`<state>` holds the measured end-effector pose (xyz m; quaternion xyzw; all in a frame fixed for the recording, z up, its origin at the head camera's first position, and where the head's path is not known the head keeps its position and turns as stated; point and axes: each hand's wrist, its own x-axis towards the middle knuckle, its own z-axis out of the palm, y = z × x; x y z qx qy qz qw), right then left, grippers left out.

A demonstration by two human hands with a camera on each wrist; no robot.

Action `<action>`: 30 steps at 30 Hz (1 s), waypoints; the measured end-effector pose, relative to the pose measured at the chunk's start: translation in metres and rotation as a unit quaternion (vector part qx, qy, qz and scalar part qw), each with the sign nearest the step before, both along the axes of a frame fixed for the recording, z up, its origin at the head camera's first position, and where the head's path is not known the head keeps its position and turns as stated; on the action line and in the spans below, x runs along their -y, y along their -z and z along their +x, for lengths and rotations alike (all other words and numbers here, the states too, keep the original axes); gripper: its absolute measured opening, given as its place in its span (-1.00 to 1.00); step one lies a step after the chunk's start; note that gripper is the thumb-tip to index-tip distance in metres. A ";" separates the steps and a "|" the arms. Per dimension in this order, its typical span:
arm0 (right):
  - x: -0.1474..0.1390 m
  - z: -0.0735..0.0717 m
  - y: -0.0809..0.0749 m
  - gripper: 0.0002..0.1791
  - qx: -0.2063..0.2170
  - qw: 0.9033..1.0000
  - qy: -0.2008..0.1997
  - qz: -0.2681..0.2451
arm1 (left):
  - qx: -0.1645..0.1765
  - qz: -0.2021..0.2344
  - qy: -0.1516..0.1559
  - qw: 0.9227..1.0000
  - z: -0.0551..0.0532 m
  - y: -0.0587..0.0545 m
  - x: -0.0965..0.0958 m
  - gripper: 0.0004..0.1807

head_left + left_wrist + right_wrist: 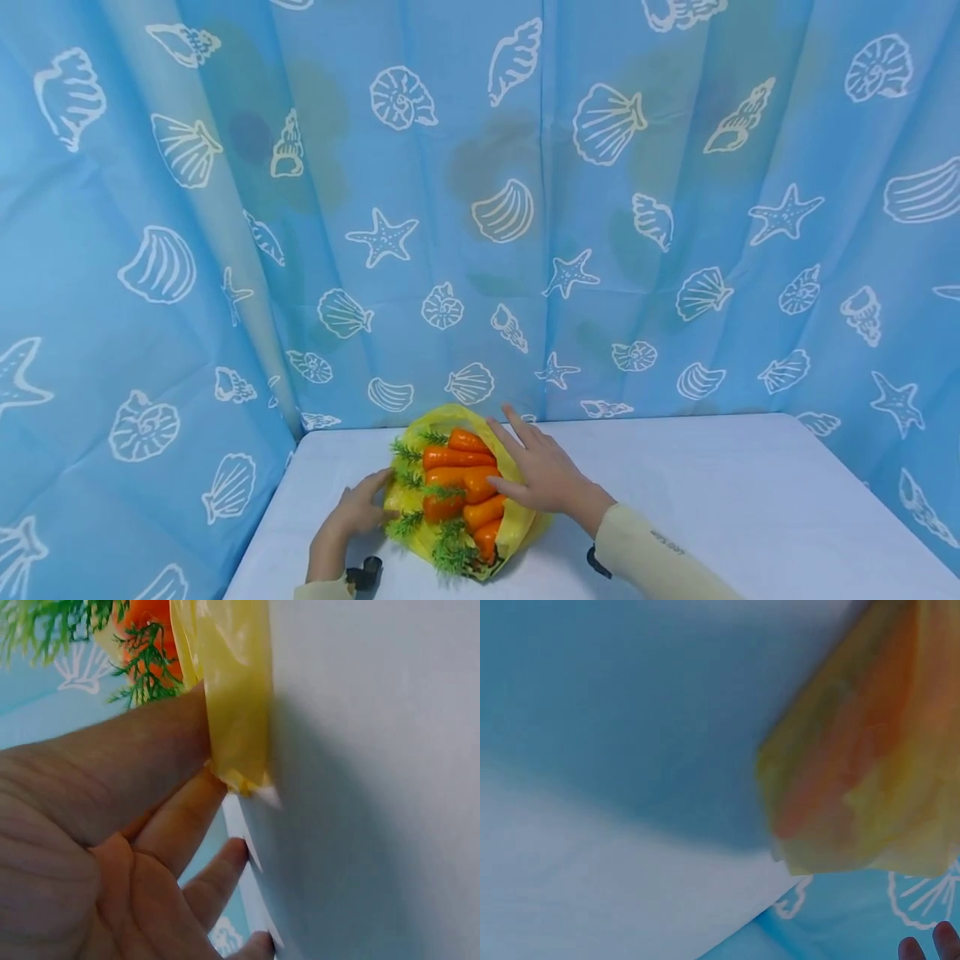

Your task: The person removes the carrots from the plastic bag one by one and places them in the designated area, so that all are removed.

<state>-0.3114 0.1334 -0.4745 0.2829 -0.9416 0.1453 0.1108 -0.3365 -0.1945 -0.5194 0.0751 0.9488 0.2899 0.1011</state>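
Observation:
Several orange carrots (459,477) with feathery green tops (453,548) lie in a wide-open yellow plastic bag (517,527) on the table. My left hand (358,506) is at the bag's left side, fingers extended. In the left wrist view the thumb and index finger of that hand (112,817) reach to the yellow plastic edge, which covers their tips; the other fingers are spread. My right hand (545,472) is over the bag's right rim with its fingers spread. Only two of its fingertips (946,941) show at the corner of the right wrist view.
A white cloth (712,492) covers the table. Behind and beside it hangs a blue curtain (450,250) printed with white shells and starfish. Dark straps are around both wrists, with a small black device (366,573) at the left one.

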 end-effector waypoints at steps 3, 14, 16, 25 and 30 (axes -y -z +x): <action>0.008 0.001 -0.002 -0.06 -0.007 1.000 -0.011 -0.011 | 0.004 -0.001 -0.012 1.000 0.003 0.001 0.001 -0.22; 0.021 0.003 -0.004 -0.08 -0.019 0.999 -0.031 -0.001 | -0.002 0.013 -0.007 1.000 0.004 0.002 0.004 -0.23; 0.021 0.004 -0.004 -0.08 -0.014 0.999 -0.032 0.005 | -0.005 0.012 -0.003 1.000 0.005 0.002 0.003 -0.23; 0.027 0.005 -0.006 -0.08 -0.001 0.999 -0.037 0.015 | 0.005 0.010 -0.010 1.000 0.001 0.003 0.002 -0.24; 0.031 0.004 0.000 -0.05 0.001 0.999 -0.037 0.006 | 0.014 0.010 -0.020 1.000 0.001 0.005 0.002 -0.23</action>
